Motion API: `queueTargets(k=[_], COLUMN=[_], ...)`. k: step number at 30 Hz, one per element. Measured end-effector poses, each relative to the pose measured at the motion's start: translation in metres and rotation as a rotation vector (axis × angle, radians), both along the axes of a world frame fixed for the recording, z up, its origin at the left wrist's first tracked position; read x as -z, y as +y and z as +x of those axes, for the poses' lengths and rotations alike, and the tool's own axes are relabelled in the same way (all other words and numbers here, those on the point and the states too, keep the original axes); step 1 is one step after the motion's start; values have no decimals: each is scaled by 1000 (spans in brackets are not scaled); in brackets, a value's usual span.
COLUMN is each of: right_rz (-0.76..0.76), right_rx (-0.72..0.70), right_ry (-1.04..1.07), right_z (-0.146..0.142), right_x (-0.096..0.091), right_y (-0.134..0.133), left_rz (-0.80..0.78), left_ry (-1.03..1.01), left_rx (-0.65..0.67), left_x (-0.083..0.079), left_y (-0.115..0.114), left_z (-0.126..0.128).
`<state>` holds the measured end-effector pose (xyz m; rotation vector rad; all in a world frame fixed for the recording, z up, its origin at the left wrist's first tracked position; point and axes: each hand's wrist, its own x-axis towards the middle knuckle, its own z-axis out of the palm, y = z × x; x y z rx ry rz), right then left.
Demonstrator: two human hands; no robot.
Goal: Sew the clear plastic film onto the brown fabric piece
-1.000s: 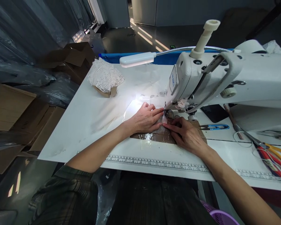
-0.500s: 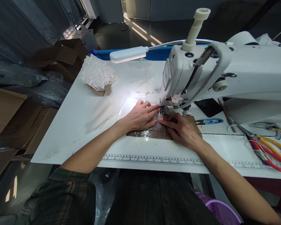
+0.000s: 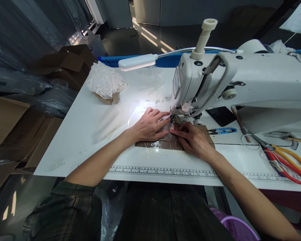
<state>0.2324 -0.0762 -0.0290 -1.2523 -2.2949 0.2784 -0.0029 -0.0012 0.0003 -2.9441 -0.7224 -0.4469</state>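
White surface (image 3: 95, 127) carrying everything, its printed ruler edge nearest my body; white sewing machine (image 3: 240, 80) rising just beyond and to the right of my fingers, its head directly over them, so the work must be fed in flat; gooseneck lamp (image 3: 137, 62) reaching over from behind, its light falling just left of my fingers; bundle of white lace (image 3: 105, 80) well away to the far left; scissors with red and yellow handles (image 3: 288, 157) far to the right, blue thread snips (image 3: 223, 130) nearer on that side, presumably kept within reach; brown taped patch (image 3: 155, 144) under both hands; thin clear piece (image 3: 169, 129) lying on it, at the needle, between my fingertips. My left hand (image 3: 147, 125) lies flat and spread, fingers extended, pressing the piece down from the left; my right hand (image 3: 194, 140) lies flat too, fingers pointed toward the needle, pinning it from the right; neither grips, both seemingly holding the piece taut.
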Motion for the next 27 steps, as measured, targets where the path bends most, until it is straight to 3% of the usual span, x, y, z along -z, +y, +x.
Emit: queueTargets(k=[5,8,20,27], right_rz=[2,-9,-29,-21], right_rx=[2,8,17,22], right_ry=[18,25,35,30], right_z=[-1,-2,0,0], right_x=[-2,-1,2,1], right_y=[-1,-1,0,0], left_rz=[-61,-106,-167,-101], left_ry=[-118,-126,-147,-219], left_rx=[224,285,264,231], left_x=[1,4,10,11], left_y=[-3,-5,-1,-2], left_z=[-2,-1,-1,0])
